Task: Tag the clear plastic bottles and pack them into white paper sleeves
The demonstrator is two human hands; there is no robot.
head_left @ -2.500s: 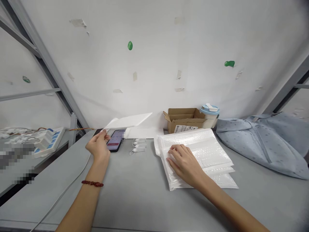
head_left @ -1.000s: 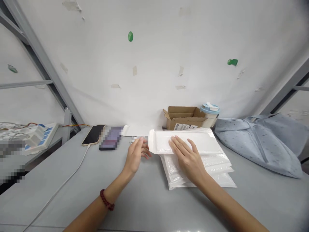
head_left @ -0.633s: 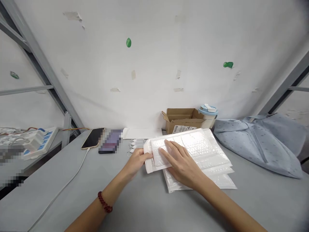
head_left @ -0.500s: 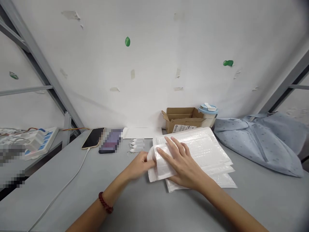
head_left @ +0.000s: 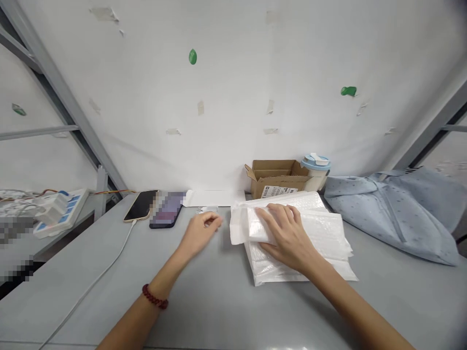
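Observation:
My right hand point(head_left: 288, 234) grips the top white bubble mailer point(head_left: 243, 228), fingers curled over it and its left end raised off the stack of bubble mailers point(head_left: 314, 265) on the grey table point(head_left: 219, 301). My left hand point(head_left: 200, 233), with a red bead bracelet on the wrist, hovers just left of the mailer. Its fingers are curled in, thumb against fingertips, right over several small white tags point(head_left: 206, 209). Whether one of the tags is pinched between them is hidden.
Two phones point(head_left: 140, 205) point(head_left: 167, 210) lie at the back left, one on a white cable point(head_left: 91, 287). A flat white envelope point(head_left: 215, 198), a cardboard box point(head_left: 277, 177) and a blue-lidded cup point(head_left: 316, 169) stand by the wall. A blue garment point(head_left: 394, 214) lies right, a power strip point(head_left: 62, 209) far left.
My left hand put down a white sheet, came to the mailer's left end, then let go and moved left to the tags. My right hand pulled the top mailer off and now holds it raised.

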